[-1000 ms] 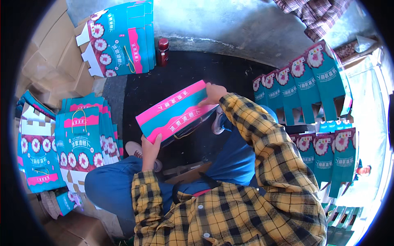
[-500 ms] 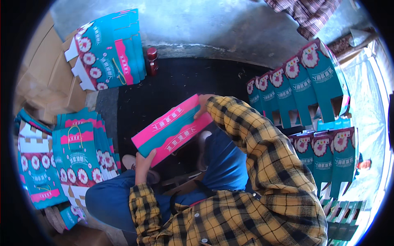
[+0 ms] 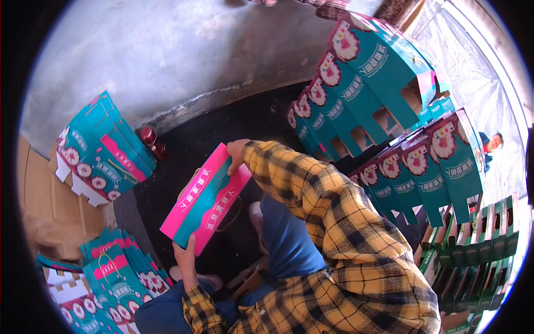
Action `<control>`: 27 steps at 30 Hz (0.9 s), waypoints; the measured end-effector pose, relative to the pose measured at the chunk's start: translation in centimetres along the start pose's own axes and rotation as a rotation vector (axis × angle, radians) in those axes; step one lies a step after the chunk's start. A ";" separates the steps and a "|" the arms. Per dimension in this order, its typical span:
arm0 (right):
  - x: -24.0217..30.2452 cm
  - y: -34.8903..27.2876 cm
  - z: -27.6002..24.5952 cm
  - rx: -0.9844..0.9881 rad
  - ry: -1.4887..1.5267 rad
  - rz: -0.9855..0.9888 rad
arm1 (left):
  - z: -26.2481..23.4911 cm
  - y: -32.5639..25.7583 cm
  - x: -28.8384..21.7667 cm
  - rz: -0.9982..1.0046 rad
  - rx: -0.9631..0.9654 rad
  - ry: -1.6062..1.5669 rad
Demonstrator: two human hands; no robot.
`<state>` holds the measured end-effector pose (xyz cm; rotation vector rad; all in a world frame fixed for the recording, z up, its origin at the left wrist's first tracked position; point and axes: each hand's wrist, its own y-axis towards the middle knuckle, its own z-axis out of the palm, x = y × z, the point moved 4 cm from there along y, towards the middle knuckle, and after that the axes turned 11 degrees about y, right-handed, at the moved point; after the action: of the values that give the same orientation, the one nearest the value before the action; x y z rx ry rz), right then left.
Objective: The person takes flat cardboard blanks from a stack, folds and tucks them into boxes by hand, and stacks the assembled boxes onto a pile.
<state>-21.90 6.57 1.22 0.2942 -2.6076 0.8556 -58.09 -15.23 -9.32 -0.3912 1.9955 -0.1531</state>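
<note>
A pink and teal carton (image 3: 207,196) hangs tilted in front of me, long and narrow on the side turned up. My left hand (image 3: 186,255) grips its near left end, the thumb lying on the teal band. At the far right end my right hand (image 3: 237,155) is closed around the corner, with some fingers hidden behind the carton. Thin cord handles show beside its long edges. Below the carton are my knees and shoes, partly covered by it and by my sleeves.
Flat teal cartons (image 3: 105,150) lean at the far left, beside a red bottle (image 3: 150,140). More flat cartons (image 3: 119,278) stand at the near left, near brown cardboard (image 3: 44,189). Folded-up cartons (image 3: 356,83) line the right in two rows. A person (image 3: 492,143) appears beyond.
My view has swung to the right, so the carton rows fill more of it. The carton sits further left and steeper in the picture, still in both hands.
</note>
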 end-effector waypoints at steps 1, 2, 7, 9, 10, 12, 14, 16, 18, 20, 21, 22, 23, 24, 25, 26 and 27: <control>-1.1 -0.4 -1.0 -0.072 -0.017 -0.021 | 0.7 0.8 -1.7 0.056 -0.002 0.017; -3.5 -1.0 -1.5 -0.087 -0.015 0.002 | 2.4 1.5 -3.2 0.072 0.019 0.012; -13.4 -4.6 -0.6 -0.437 0.170 0.000 | 8.6 4.1 -6.7 0.389 -0.138 0.209; -17.7 -6.2 2.7 -0.513 0.314 0.032 | 11.8 4.5 -6.5 0.451 -0.133 0.271; -21.0 -7.6 4.8 -0.556 0.379 0.073 | 14.3 4.2 -7.0 0.518 -0.120 0.312; -26.4 -10.3 10.1 -0.623 0.433 0.141 | 18.6 4.1 -6.5 0.504 -0.060 0.364; -27.3 -10.4 14.3 -0.618 0.536 0.181 | 19.8 4.5 -3.2 0.381 0.045 0.457; -28.7 -9.9 17.8 -0.594 0.644 0.224 | 20.7 3.9 -1.6 0.326 0.067 0.442; -31.4 -10.3 19.8 -0.739 0.845 0.354 | 22.6 3.7 -1.4 0.360 0.237 0.364; -38.9 -13.9 18.2 -0.950 0.873 0.368 | 28.3 3.0 -4.5 0.403 0.337 0.118; -38.2 -12.6 18.5 -0.981 0.929 0.321 | 28.0 3.6 -3.9 0.408 0.384 -0.029; -37.0 -11.3 18.8 -1.006 0.990 0.283 | 27.4 4.5 -2.8 0.385 0.441 -0.055; -36.4 -9.9 18.8 -0.986 1.042 0.360 | 26.9 5.3 -2.0 0.363 0.499 -0.087; -37.6 -10.6 18.8 -0.985 1.055 0.470 | 27.9 5.1 -2.5 0.335 0.511 -0.089; -38.9 -11.6 18.5 -0.973 1.047 0.501 | 29.3 4.6 -3.7 0.329 0.564 -0.159; -40.2 -12.8 18.2 -1.001 1.059 0.527 | 30.3 4.1 -5.0 0.324 0.616 -0.232; -40.2 -12.6 17.8 -1.028 1.085 0.524 | 30.5 5.0 -4.9 0.315 0.611 -0.228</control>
<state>13.32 -10.99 -22.06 -0.8972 -1.7063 -0.2800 -29.88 -6.91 -20.08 0.2849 1.6579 -0.4794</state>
